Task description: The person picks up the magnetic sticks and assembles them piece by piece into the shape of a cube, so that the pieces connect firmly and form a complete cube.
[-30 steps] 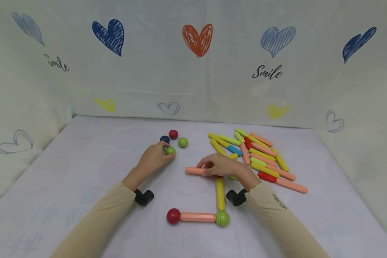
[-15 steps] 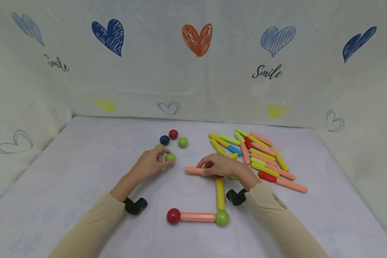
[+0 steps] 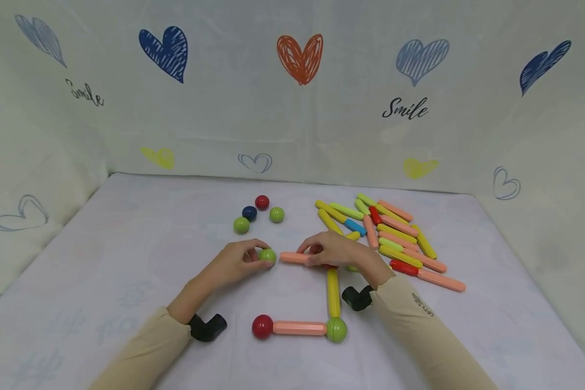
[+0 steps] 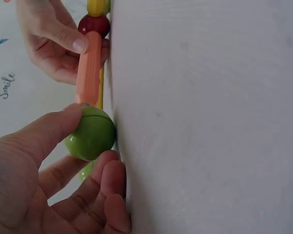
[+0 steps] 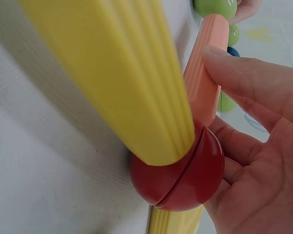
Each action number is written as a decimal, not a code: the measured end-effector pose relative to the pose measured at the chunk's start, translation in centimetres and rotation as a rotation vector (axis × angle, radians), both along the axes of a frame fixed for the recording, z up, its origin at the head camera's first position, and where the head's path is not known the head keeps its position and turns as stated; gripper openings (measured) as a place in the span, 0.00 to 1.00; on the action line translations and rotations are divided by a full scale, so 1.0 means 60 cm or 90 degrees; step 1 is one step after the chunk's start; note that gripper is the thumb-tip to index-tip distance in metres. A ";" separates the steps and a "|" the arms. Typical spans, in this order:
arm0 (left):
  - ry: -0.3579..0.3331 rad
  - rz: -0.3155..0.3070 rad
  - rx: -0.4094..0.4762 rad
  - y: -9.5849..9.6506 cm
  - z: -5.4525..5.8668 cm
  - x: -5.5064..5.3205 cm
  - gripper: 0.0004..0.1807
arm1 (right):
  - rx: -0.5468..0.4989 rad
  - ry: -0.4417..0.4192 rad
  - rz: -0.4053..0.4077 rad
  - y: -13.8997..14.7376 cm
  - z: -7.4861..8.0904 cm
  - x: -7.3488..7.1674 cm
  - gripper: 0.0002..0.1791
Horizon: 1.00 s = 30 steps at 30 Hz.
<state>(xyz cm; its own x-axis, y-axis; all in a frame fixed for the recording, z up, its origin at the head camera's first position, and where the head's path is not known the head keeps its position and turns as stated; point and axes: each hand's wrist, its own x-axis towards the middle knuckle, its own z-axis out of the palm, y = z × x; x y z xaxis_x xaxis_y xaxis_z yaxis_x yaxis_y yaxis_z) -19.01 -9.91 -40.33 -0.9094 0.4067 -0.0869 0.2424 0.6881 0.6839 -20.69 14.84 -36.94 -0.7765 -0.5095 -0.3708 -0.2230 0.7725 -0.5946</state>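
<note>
My left hand (image 3: pixel 235 261) pinches a green ball (image 4: pixel 90 136) between thumb and fingers, right beside the free end of a salmon-coloured stick (image 3: pixel 293 258). A sliver of gap shows between them in the head view. That stick is pinched by my right hand (image 3: pixel 335 250); its other end meets a red ball (image 5: pixel 195 170), mostly hidden from the head camera. From this ball a yellow stick (image 3: pixel 333 292) runs towards me to a green ball (image 3: pixel 336 329). There a second salmon stick (image 3: pixel 299 328) leads left to another red ball (image 3: pixel 262 327). More yellow stick shows beyond the gripped joint.
Loose balls lie at the back: red (image 3: pixel 261 202), dark blue (image 3: pixel 249 213) and green ones (image 3: pixel 241 225). Many loose sticks, including a blue one (image 3: pixel 355 227) and a red one (image 3: pixel 404 268), spread over the right side of the white-covered table (image 3: pixel 141 244). A printed cloth hangs behind.
My left hand has carried the green ball from the loose balls towards me and right, up to the salmon stick's end. My right hand stays where it was on the stick.
</note>
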 end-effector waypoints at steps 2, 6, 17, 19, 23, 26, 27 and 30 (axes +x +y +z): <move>-0.006 -0.006 -0.002 0.004 0.001 0.001 0.19 | -0.006 -0.002 0.000 -0.001 0.000 0.000 0.14; -0.020 -0.011 -0.008 0.007 0.002 0.000 0.19 | -0.027 -0.007 0.004 -0.003 0.000 0.002 0.14; -0.053 -0.040 0.030 0.004 0.002 -0.004 0.18 | -0.048 0.026 -0.010 0.001 0.000 0.011 0.15; -0.057 -0.046 0.034 0.003 0.001 -0.005 0.18 | -0.067 0.056 -0.023 0.007 0.003 0.015 0.15; -0.068 -0.050 0.034 0.003 0.000 -0.008 0.18 | -0.111 0.138 -0.064 0.028 0.018 0.025 0.15; -0.075 -0.052 0.034 0.001 0.000 -0.009 0.18 | -0.123 0.185 -0.091 0.050 0.034 0.038 0.14; -0.077 -0.054 0.035 0.000 0.001 -0.009 0.18 | -0.118 0.195 -0.101 0.058 0.037 0.043 0.14; -0.080 -0.065 0.039 -0.004 0.003 -0.010 0.19 | -0.089 0.217 -0.122 0.086 0.041 0.058 0.14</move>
